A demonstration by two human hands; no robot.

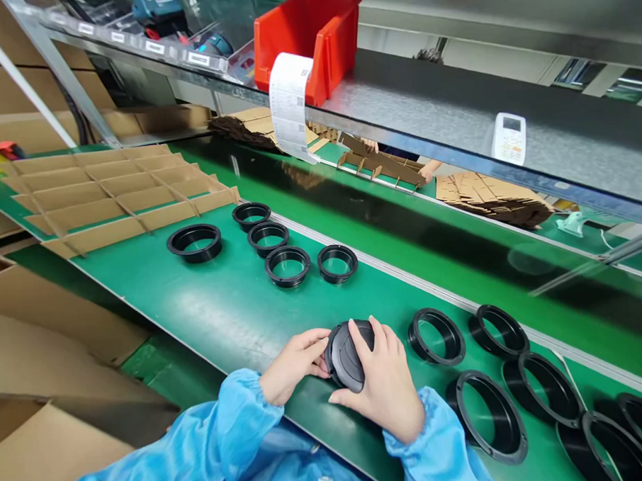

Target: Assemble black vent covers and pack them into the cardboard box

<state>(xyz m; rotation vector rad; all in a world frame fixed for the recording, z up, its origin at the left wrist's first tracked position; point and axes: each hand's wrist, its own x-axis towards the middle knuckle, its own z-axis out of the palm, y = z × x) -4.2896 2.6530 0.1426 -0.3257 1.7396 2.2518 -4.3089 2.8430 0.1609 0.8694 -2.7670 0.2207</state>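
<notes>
Between my two hands, just above the front edge of the green table, is a round black part point(343, 358) with a domed, grooved face, tilted on its side. My left hand point(299, 362) grips its left rim with fingertips and thumb. Across the face and right side spread the fingers of my right hand point(383, 379), its thumb low on the rim. To the right stands a black flanged ring point(436, 337), apart from my hand, and a larger black ring point(487, 417) is close to my right sleeve. The underside of the held part is hidden.
Several black rings point(287, 267) lie farther back, with more at the right. A cardboard divider grid point(121, 189) covers the table's left end. Overhead, a shelf holds a red bin point(339, 45) and a white remote point(509, 139). Beyond the green belt point(384, 227), another person's hand point(429, 170) touches cardboard dividers.
</notes>
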